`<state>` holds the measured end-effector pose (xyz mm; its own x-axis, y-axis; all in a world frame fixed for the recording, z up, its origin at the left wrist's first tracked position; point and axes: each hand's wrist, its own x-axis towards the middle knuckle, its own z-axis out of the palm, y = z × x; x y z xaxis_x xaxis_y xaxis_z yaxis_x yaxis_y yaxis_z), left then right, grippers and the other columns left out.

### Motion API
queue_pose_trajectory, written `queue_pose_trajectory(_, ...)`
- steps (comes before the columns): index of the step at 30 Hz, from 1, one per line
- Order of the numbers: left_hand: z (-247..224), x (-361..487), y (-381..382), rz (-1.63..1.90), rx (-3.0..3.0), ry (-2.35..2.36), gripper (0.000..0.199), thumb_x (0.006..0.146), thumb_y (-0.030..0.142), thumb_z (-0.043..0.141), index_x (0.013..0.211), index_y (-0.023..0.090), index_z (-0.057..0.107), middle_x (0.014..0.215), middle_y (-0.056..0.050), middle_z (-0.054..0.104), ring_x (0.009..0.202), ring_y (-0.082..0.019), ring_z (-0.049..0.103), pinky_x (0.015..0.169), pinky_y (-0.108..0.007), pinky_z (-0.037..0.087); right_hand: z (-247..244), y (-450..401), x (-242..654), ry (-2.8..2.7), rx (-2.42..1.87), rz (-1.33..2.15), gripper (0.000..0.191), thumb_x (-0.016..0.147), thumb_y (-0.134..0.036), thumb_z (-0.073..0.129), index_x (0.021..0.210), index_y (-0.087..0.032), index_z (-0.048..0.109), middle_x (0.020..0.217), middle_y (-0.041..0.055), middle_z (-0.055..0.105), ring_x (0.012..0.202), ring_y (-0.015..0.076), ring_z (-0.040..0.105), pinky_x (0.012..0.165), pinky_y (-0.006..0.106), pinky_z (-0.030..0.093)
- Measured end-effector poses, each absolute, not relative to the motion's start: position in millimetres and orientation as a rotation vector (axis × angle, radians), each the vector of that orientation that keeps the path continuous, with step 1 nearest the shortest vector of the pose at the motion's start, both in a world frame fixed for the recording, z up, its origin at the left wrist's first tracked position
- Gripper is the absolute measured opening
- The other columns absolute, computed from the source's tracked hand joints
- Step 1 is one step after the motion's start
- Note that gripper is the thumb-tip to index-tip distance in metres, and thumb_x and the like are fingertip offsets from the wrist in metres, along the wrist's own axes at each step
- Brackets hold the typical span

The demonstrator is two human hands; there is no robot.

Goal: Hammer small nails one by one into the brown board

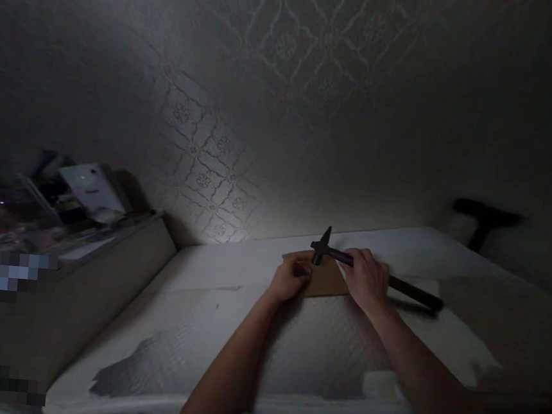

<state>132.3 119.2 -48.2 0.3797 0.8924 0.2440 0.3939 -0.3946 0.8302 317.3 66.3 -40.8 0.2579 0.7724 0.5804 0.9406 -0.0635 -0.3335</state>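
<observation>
My right hand (367, 278) is wrapped round the dark handle of a hammer (321, 247). The hammer's head is raised slightly above a thin brown board (327, 280), and the handle's end sticks out to the right past my fist. On the left part of that board rests my left hand (291, 276), its thumb and fingers pinched together close to the hammer head. Whatever sits between those fingertips is too small and dark to make out. The board lies flat on a white tabletop (184, 308).
Behind the tabletop rises a patterned wallpapered wall (263, 128). At left, a raised ledge (119, 283) carries a white box (93, 186) and blurred clutter. A dark T-shaped object (485, 219) stands at the right. Grey worn patches mark the tabletop.
</observation>
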Motion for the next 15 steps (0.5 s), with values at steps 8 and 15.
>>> queue_pose_trajectory(8,-48.2,130.7,119.3,0.918,1.905,1.098,0.060,0.062,0.004,0.066,0.118,0.017,0.051,0.100,-0.006,0.066,0.093,-0.018,0.061,0.088,-0.033,0.046,-40.5,64.3,308.5,-1.666,-1.725,-0.325,0.021,0.082,-0.017,0.048,0.100,-0.023,0.055,0.101,0.0051,0.059,0.092,0.0201,0.052,0.080,0.034,0.027)
queue_pose_trajectory(15,-49.8,130.0,121.0,0.888,1.941,1.106,0.060,0.063,0.003,0.063,0.120,0.015,0.048,0.099,-0.007,0.066,0.091,-0.018,0.062,0.088,-0.034,0.046,-42.2,65.2,307.6,-1.659,-1.727,-0.331,0.023,0.081,-0.016,0.049,0.102,-0.022,0.056,0.100,0.0057,0.058,0.092,0.0196,0.052,0.080,0.034,0.027)
